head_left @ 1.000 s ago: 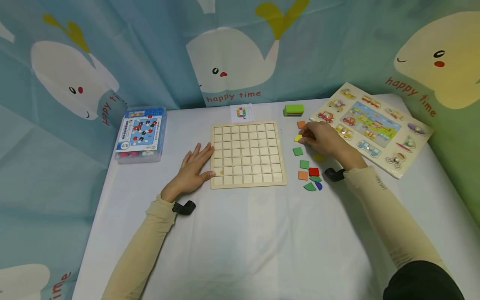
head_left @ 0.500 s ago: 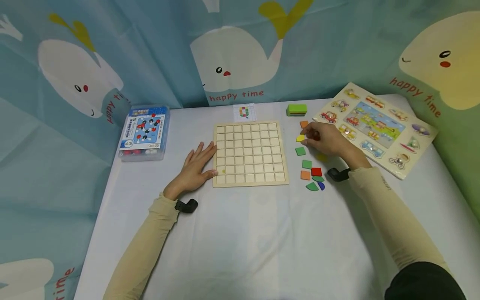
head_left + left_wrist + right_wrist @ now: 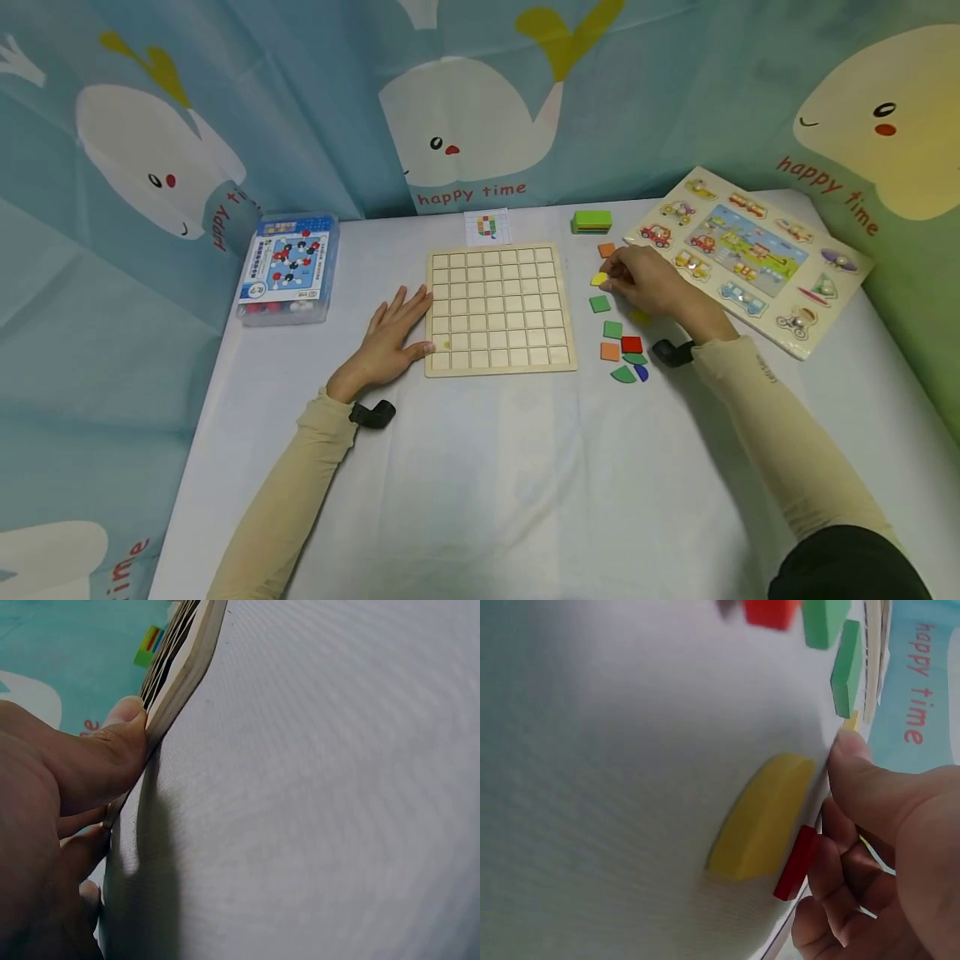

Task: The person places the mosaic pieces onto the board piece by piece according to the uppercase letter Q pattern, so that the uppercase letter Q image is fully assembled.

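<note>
A square wooden grid board point(image 3: 498, 308) lies mid-table. My left hand point(image 3: 386, 343) rests flat at its left side, fingers spread and straight. In the left wrist view, the thumb point(image 3: 112, 754) touches the board's edge. On the right, my right hand point(image 3: 645, 279) pinches a small yellow tile point(image 3: 598, 279) with a rounded edge, at table level. Only a tip of that tile point(image 3: 851, 720) shows past the thumb in the right wrist view. Below the hand lies another yellow tile point(image 3: 761, 817), curved on one side. A red tile point(image 3: 797, 862) is beside the curled fingers.
Green point(image 3: 612, 330), orange point(image 3: 610, 352), red point(image 3: 632, 344) and blue point(image 3: 641, 373) tiles lie right of the board. A pattern card point(image 3: 487, 227) and a green-topped stack point(image 3: 592, 222) sit behind. A vehicle puzzle point(image 3: 750, 258) lies right, a plastic box point(image 3: 288, 268) left.
The head view has shifted slightly. Both hands keep almost the same places, the left by the board and the right at the yellow tile.
</note>
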Tool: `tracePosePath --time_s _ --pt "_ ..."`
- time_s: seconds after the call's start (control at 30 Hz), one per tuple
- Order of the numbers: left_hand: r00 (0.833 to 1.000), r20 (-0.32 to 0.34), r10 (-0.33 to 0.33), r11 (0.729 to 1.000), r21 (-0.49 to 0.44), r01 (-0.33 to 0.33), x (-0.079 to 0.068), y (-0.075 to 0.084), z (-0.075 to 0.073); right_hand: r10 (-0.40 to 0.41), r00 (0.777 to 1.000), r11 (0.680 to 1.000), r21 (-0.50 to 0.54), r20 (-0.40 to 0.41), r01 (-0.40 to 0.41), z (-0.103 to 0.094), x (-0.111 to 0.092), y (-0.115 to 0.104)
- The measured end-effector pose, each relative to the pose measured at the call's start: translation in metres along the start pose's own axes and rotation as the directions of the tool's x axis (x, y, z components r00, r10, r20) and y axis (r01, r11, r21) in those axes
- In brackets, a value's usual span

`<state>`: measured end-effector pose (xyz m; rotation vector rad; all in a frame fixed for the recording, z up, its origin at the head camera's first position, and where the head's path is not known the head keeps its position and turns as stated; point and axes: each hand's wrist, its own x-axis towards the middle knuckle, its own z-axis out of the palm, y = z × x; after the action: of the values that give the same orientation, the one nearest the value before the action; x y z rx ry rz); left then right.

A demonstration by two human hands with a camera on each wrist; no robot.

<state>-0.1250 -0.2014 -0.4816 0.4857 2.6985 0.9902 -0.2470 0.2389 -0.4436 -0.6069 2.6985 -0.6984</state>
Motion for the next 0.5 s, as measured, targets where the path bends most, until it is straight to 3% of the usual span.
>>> tracePosePath --time_s 0.23,0.5 --pt "1.0 0.001 -0.002 1.0 -0.003 0.002 -0.0005 0.0029 -0.0006 0.009 1.0 0.999 0.037 -0.028 -0.008 -0.0026 -0.0023 0.0036" --pt "1.0 0.002 -0.014 1.0 -0.001 0.014 -0.0011 0.0039 -0.0018 0.04 0.99 0.996 0.08 -0.138 -0.029 -0.002 -0.0042 0.0046"
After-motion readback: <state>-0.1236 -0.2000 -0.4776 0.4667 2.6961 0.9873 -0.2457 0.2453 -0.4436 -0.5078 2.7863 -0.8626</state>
